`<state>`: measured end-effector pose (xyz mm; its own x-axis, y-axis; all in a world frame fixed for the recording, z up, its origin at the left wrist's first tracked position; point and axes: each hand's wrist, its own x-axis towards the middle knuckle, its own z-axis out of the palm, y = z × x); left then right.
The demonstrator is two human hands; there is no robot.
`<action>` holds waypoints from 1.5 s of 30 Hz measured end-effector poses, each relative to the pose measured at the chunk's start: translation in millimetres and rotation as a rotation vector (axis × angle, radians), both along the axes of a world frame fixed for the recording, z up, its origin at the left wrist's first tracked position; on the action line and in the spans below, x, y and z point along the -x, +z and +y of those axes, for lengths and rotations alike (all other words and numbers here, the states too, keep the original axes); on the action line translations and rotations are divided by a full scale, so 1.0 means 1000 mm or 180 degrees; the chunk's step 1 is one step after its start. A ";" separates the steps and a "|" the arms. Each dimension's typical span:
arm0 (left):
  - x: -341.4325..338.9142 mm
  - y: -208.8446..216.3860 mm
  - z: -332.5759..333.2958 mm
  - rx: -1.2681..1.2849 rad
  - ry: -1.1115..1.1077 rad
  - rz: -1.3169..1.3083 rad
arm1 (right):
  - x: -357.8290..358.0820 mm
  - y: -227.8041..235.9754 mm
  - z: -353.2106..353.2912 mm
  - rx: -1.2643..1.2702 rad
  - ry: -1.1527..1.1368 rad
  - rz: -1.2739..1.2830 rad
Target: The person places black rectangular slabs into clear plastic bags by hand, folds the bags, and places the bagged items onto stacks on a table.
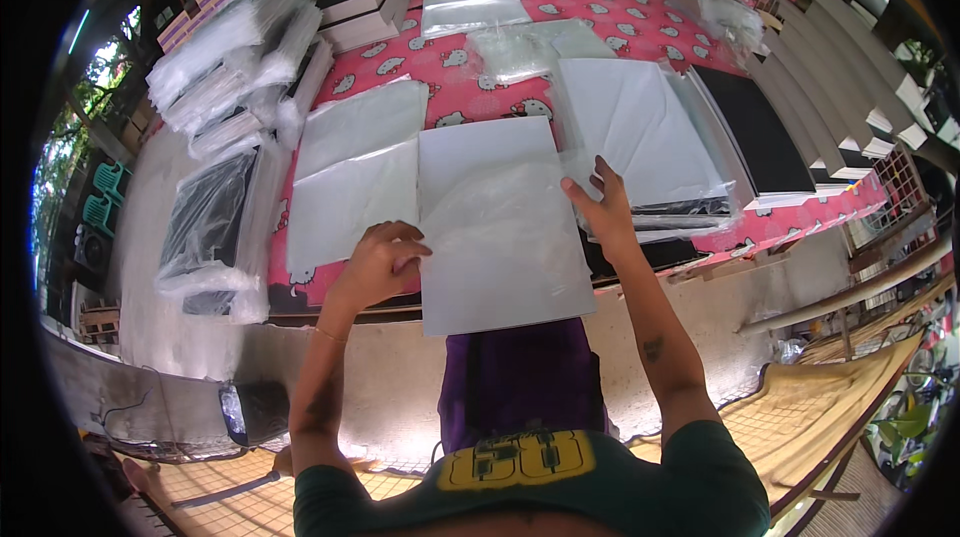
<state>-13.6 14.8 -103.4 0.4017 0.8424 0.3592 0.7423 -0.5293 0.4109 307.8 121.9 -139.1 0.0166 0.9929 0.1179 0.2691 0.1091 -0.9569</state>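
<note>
A white rectangular board (505,247) with a glossy, plastic-like sheen lies in front of me, its near edge jutting past the table. My left hand (382,262) is closed at its left edge, fingers curled and thumb against the border. Beside the right edge, my right hand (604,207) has its fingers spread, with the thumb close to a strip of clear film. Left of the board are flat clear plastic sleeves (355,177). To the right, a plastic-wrapped white pack (640,132) rests on others with dark edges.
A pink patterned cloth (455,87) covers the table. Wrapped packs (215,227) and piled plastic bundles (235,57) stand at the left. Black-topped boards (755,132) and long grey stacks (830,87) line the right. More clear sleeves (475,9) lie farther back.
</note>
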 end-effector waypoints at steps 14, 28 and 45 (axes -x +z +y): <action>-0.126 -0.022 0.053 0.1200 0.0852 -0.2754 | 0.030 0.011 0.013 0.0504 0.1229 0.1517; -0.092 0.006 0.042 -0.1412 0.0727 -0.0861 | 0.022 0.048 -0.034 0.0568 0.2082 0.3180; -0.007 0.099 0.021 -0.0281 -0.0381 -0.1112 | -0.089 0.105 -0.002 -0.1413 0.1659 -0.2818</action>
